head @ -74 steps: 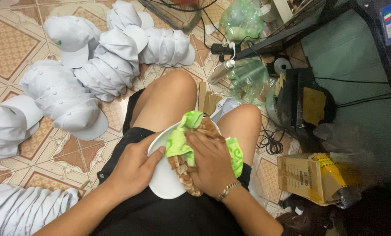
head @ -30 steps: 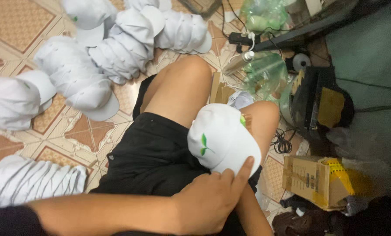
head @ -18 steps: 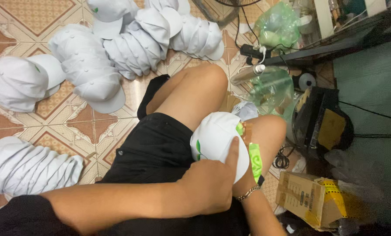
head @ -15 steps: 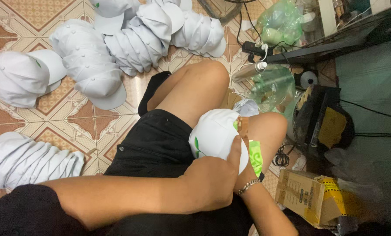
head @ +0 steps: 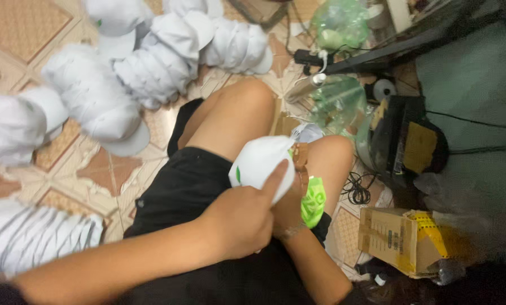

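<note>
Head view, only one: person sits on the tiled floor (head: 103, 169) with a white cap (head: 258, 161) on the lap, between the raised knees, green trim and a green tag (head: 313, 195) hanging off its right side. Left hand (head: 239, 217) lies over the cap's near side, fingers curled on it, index finger stretched up along the crown, so it grips the cap. Right hand (head: 290, 197) is mostly behind the left hand and the cap; seems to be closed on the cap's right edge by the brown strap (head: 300, 158), but whether it is gripping I cannot tell. Step in hand, as I judge it: turning and settling one cap, working at the strap or tag side. Next move probably needs the left hand steadying the crown while the right fingers work the strap. Rows of stacked white caps (head: 94, 104) far left and more (head: 35, 237) near left on the floor. Cardboard box (head: 400, 240) near right, green plastic bags (head: 338, 25) far right. Blurred frame; right-side clutter dark and hard to read, cap's brim and underside hidden.
</note>
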